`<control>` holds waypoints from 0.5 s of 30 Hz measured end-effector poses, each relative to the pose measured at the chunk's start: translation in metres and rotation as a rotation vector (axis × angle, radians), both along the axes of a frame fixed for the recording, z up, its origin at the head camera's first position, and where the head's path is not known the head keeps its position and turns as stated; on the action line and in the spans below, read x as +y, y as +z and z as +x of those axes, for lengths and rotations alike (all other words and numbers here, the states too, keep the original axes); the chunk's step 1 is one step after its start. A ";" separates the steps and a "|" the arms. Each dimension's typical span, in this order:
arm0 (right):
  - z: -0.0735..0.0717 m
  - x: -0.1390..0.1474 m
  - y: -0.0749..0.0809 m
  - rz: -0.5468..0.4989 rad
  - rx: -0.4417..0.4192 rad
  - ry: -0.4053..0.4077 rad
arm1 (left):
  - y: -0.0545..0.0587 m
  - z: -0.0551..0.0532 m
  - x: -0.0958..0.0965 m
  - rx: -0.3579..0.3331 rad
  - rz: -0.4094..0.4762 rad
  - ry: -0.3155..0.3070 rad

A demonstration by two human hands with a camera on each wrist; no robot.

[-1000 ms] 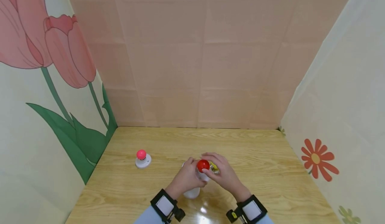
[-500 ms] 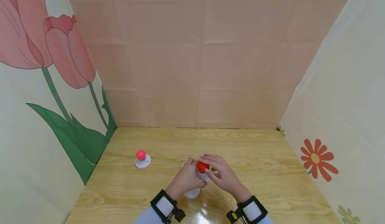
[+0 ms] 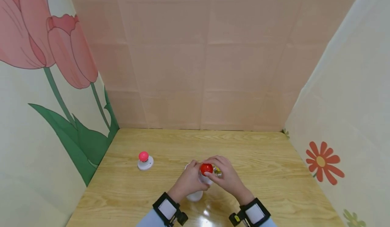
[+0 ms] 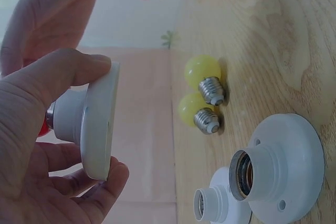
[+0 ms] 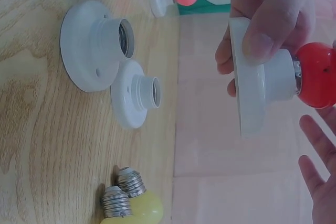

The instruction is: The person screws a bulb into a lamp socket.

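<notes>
Both forearms come in from the desk's (image 3: pixel 259 152) near side, slanting inward; hands meet midway between left and right edges. Left hand (image 3: pixel 192 179) grips a white lamp holder (image 4: pixel 100 124) clear of the desk, thumb on one side of the round base, fingers curled against the opposite side; socket upward, base roughly level. Red bulb (image 3: pixel 206 168) stands in that socket, a bit of metal collar showing. Right hand (image 3: pixel 225 176) arches over it, thumb on the near side, fingers bent around the far side, bulb held between; lower fingers look looser, spread apart. Black wristbands (image 3: pixel 167 208) on both wrists, pale blue sleeves behind. Two yellow bulbs (image 4: pixel 202 72) lie side by side just beyond the right hand, metal caps out. Two more white holders (image 4: pixel 286 171) sit on the desk below the left hand, mouths showing. Toward the far left corner, pink bulb (image 3: pixel 144 156) in its own white base (image 3: pixel 145 165).
</notes>
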State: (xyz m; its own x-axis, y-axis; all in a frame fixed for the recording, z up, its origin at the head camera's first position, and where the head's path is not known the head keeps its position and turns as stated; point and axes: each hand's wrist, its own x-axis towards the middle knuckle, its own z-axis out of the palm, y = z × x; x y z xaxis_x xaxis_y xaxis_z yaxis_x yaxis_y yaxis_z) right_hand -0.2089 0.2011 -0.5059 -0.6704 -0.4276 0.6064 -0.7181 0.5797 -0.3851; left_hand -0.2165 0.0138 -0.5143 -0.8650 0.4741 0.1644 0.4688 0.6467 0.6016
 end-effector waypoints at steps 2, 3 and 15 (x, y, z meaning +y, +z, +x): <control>0.000 0.000 0.001 -0.002 -0.001 -0.004 | 0.000 0.000 0.000 0.001 0.000 0.002; 0.000 0.000 0.001 -0.002 0.002 -0.004 | 0.000 0.000 0.001 0.003 0.002 0.001; 0.000 0.002 -0.002 -0.004 -0.023 0.017 | 0.000 0.001 0.001 -0.034 0.013 0.014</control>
